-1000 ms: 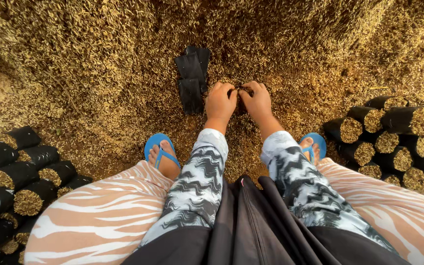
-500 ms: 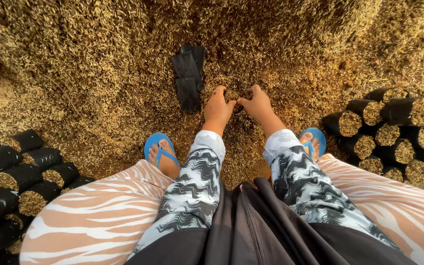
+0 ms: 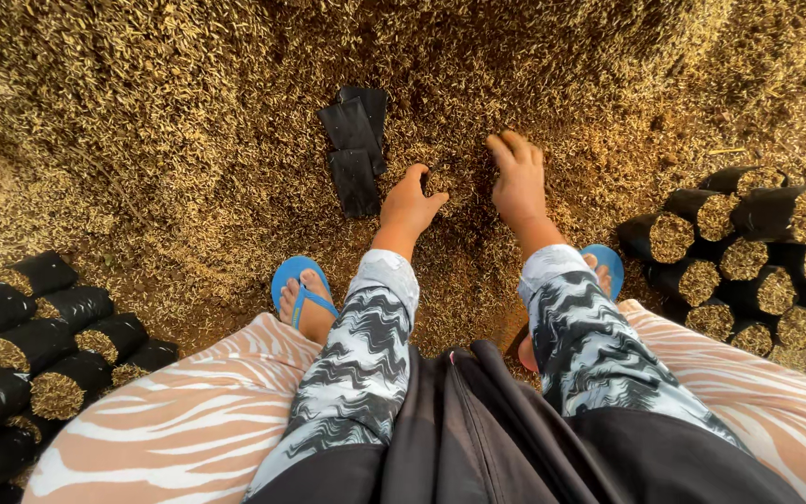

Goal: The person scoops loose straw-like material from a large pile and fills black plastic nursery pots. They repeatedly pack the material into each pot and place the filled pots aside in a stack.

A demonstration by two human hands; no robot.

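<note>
My left hand and my right hand reach down onto a big heap of golden-brown husk in front of me. Both hands rest on the husk with fingers spread, a gap of loose husk between them, and neither grips anything I can see. A small pile of flat, empty black plastic bags lies on the husk just left of my left hand. My sleeves are patterned grey and white.
Stacked black bags filled with husk lie on their sides at the left and at the right. My feet in blue flip-flops stand on the husk below my hands. My striped trousers fill the bottom.
A second ago my hands were together around something dark at the heap. They have since parted and now lie spread on the husk, the right one further right.
</note>
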